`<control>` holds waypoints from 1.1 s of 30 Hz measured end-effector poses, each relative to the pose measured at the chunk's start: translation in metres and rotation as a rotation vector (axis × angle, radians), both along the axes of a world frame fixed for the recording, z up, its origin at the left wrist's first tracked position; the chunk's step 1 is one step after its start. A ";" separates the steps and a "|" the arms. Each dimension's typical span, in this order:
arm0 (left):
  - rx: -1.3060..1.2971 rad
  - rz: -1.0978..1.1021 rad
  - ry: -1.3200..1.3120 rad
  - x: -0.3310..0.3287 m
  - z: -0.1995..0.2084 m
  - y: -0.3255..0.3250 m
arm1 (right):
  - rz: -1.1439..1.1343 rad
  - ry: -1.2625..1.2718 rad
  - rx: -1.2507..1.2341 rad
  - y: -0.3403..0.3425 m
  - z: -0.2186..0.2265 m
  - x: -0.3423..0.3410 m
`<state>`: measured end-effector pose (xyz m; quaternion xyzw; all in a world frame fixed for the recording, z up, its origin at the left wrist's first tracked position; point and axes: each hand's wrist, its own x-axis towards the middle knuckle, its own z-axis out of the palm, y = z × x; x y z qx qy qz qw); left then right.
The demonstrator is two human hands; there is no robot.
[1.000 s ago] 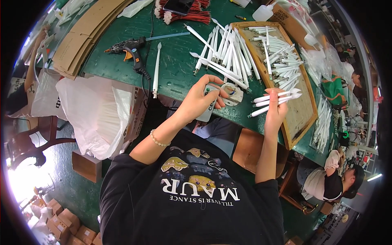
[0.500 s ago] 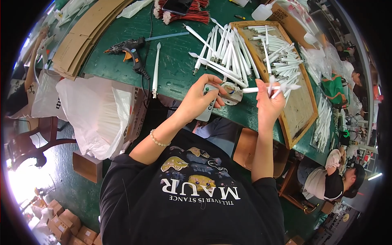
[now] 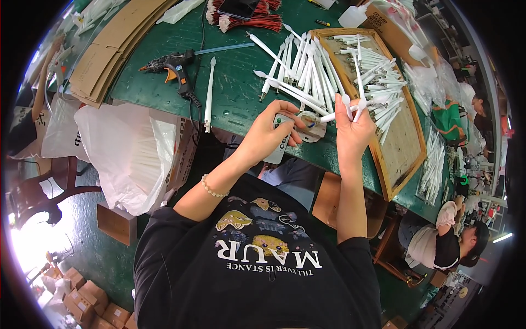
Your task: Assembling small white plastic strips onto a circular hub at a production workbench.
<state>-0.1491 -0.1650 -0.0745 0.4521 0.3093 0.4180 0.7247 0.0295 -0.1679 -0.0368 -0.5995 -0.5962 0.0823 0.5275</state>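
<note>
Gripping a small bunch of white flame-tipped taper candles [image 3: 360, 106], the person's right hand [image 3: 354, 136] is over the near edge of the green desk [image 3: 235, 68]; two tips point up and one shaft reaches left, though overlap hides the exact count. The left hand [image 3: 267, 137] curls its fingers around a grey remote control [image 3: 275, 152], whose long axis runs roughly away from the body. Between the hands, just beside the left fingertips, lies a pale round piece [image 3: 314, 132]. The loose candle pile [image 3: 312, 66] lies ahead of the right hand and slightly to its left, so that hand is the nearer one; most shafts run away from the person, tips outward, while a few slant across toward the far left. Just right of the right hand, a wooden tray [image 3: 404, 153] bears more candles. Well left, a lone candle [image 3: 210, 93] points away, near a glue gun [image 3: 178, 68].
</note>
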 end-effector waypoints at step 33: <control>-0.018 -0.035 -0.012 -0.003 0.003 -0.002 | 0.116 -0.417 -0.558 0.085 0.040 0.023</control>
